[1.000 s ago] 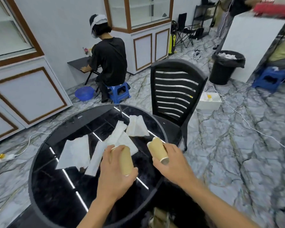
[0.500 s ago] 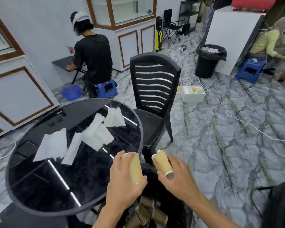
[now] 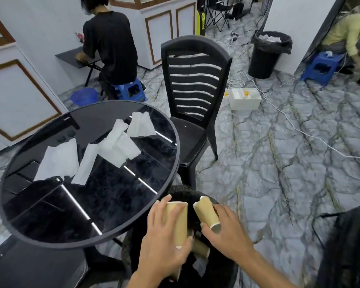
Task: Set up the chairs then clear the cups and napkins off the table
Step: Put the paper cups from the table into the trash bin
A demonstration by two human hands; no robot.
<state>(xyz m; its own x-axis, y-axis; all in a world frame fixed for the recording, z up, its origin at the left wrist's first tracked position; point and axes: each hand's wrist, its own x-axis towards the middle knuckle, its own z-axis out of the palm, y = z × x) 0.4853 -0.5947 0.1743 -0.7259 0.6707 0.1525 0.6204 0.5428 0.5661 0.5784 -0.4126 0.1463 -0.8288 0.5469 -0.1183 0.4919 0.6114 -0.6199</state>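
Note:
My left hand (image 3: 162, 244) grips a tan paper cup (image 3: 178, 220), and my right hand (image 3: 227, 231) grips a second tan cup (image 3: 206, 210) tipped on its side. Both cups hover over a black-lined bin (image 3: 220, 267) just beside the table, where more tan cups (image 3: 200, 247) lie inside. Several white napkins (image 3: 112, 146) are spread across the round black glass table (image 3: 50, 215). A black slatted chair (image 3: 193, 90) stands at the table's far right edge.
A person in black sits on a blue stool (image 3: 131, 90) at the back, near a blue basin (image 3: 84, 96). A second black bin (image 3: 266, 53), a white box (image 3: 244, 98), another blue stool (image 3: 320, 68) and white cables (image 3: 299, 129) lie on the marble floor.
Both hands carried their cups from above the table rightward and down, over the bin. The view has swung toward the bin.

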